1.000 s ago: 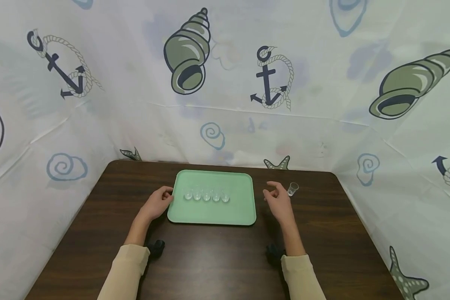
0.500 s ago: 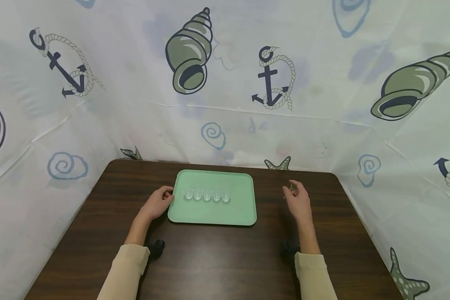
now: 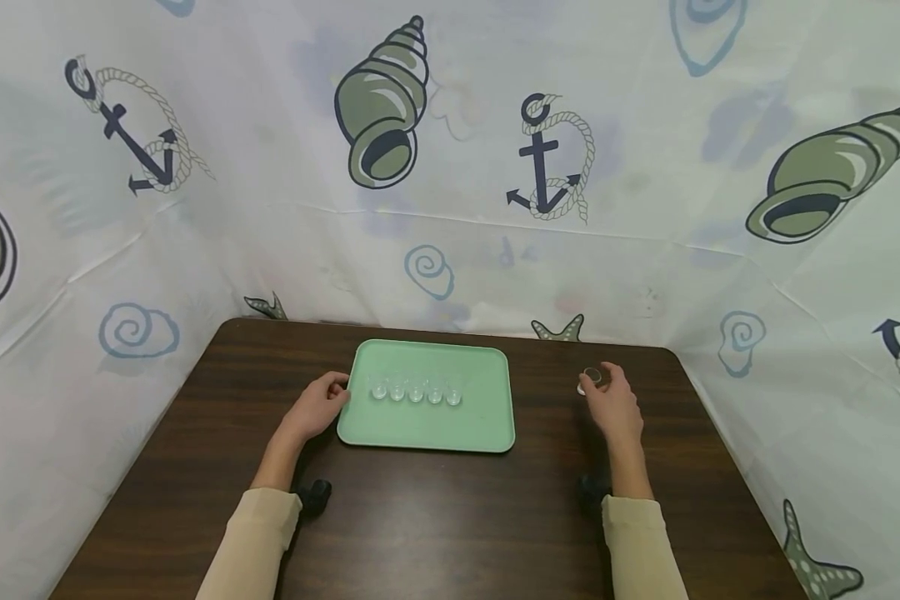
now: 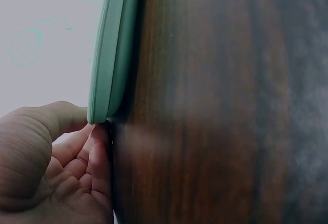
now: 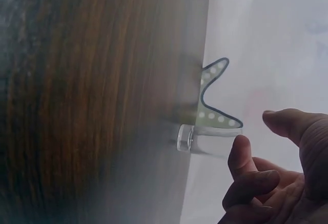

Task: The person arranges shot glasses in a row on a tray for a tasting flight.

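Observation:
In the head view my left hand [image 3: 317, 407] is at the left edge of a mint-green tray [image 3: 420, 429]. The left wrist view shows its thumb on the tray's rim and curled fingers at the underside, pinching the corner. Several small clear shot glasses [image 3: 416, 393] stand in a row on the tray. To the right of it, another clear shot glass [image 5: 207, 141] stands upright on the table. My right hand [image 3: 613, 410] is right beside this glass, thumb and index finger apart, an index fingertip overlapping its rim in the right wrist view.
The dark wood-grain table [image 3: 450, 517] ends at a white curtain [image 3: 480, 275] printed with shells, anchors and starfish. The lone glass is near the table's back right. Black wrist cameras [image 3: 315, 497] sit under both forearms.
My right hand has moved rightward, passing in front of the lone shot glass to its right side. The left hand stays at the tray, and the glasses on it keep their row.

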### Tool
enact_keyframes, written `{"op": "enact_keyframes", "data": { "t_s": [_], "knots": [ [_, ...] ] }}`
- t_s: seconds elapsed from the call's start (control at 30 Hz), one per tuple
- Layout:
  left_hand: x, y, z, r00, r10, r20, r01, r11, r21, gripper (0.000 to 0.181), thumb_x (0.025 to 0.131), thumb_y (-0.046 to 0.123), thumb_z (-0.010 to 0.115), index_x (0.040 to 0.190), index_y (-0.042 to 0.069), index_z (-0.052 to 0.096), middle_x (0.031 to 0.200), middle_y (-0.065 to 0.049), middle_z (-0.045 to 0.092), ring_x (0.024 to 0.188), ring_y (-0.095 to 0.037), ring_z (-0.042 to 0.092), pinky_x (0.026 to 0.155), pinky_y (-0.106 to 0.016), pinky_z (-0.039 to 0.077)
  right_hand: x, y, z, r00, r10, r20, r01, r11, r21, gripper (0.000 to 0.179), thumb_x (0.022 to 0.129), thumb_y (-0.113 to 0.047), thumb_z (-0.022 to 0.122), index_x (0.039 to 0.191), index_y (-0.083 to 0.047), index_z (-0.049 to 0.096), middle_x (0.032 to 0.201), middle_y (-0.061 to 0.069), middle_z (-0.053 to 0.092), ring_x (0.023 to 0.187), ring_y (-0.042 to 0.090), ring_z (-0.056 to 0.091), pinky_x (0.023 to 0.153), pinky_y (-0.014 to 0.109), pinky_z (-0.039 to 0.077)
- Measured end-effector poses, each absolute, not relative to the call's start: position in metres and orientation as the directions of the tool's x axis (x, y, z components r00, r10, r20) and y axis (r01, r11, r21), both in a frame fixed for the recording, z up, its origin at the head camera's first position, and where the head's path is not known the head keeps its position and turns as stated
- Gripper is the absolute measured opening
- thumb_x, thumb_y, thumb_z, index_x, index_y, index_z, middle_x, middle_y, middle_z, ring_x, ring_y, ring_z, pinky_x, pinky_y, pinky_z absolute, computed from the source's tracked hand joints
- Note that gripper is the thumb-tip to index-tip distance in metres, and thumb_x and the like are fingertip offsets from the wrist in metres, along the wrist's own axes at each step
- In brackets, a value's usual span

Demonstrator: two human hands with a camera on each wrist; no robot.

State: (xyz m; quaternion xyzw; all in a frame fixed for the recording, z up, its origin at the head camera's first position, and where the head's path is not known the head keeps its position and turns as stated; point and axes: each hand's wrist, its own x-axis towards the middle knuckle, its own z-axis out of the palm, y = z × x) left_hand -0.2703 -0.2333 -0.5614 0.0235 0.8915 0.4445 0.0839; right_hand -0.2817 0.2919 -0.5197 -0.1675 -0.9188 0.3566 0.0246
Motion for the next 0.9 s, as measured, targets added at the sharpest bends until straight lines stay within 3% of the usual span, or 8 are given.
{"op": "enact_keyframes", "data": {
  "t_s": [0.4,0.67,0.9],
  "knots": [
    [-0.273,-0.233,-0.563,-0.985,0.117,-0.128,-0.031,0.61,0.792,0.046,0.114,0.019,0.051,0.153,-0.006,0.049,0.121,-0.021,0.061,0.107,-0.032,0.061,0.089,-0.044,0.051,-0.284,0.295,-0.527,-0.937,0.318,-0.145,0.335,0.697,-0.634,0.066,0.107,-0.048,0.056,0.163,-0.016,0.043,0.123,0.015,0.068,0.092,0.033,0.066,0.07,0.046,0.047],
    [-0.275,-0.234,-0.564,-0.986,0.108,-0.129,-0.038,0.603,0.797,0.046,0.114,0.018,0.052,0.153,-0.006,0.05,0.121,-0.021,0.062,0.107,-0.03,0.061,0.089,-0.043,0.051,-0.289,0.294,-0.531,-0.937,0.33,-0.111,0.319,0.683,-0.657,0.064,0.108,-0.051,0.059,0.159,-0.015,0.048,0.122,0.014,0.07,0.083,0.028,0.065,0.064,0.04,0.044],
    [-0.273,-0.233,-0.565,-0.985,0.109,-0.136,-0.042,0.606,0.794,0.046,0.114,0.019,0.052,0.153,-0.006,0.049,0.122,-0.021,0.062,0.108,-0.031,0.061,0.089,-0.044,0.051,-0.291,0.293,-0.534,-0.934,0.341,-0.11,0.321,0.66,-0.679,0.058,0.108,-0.048,0.06,0.155,-0.015,0.052,0.121,0.014,0.071,0.086,0.029,0.066,0.068,0.042,0.045]
  ]
}}
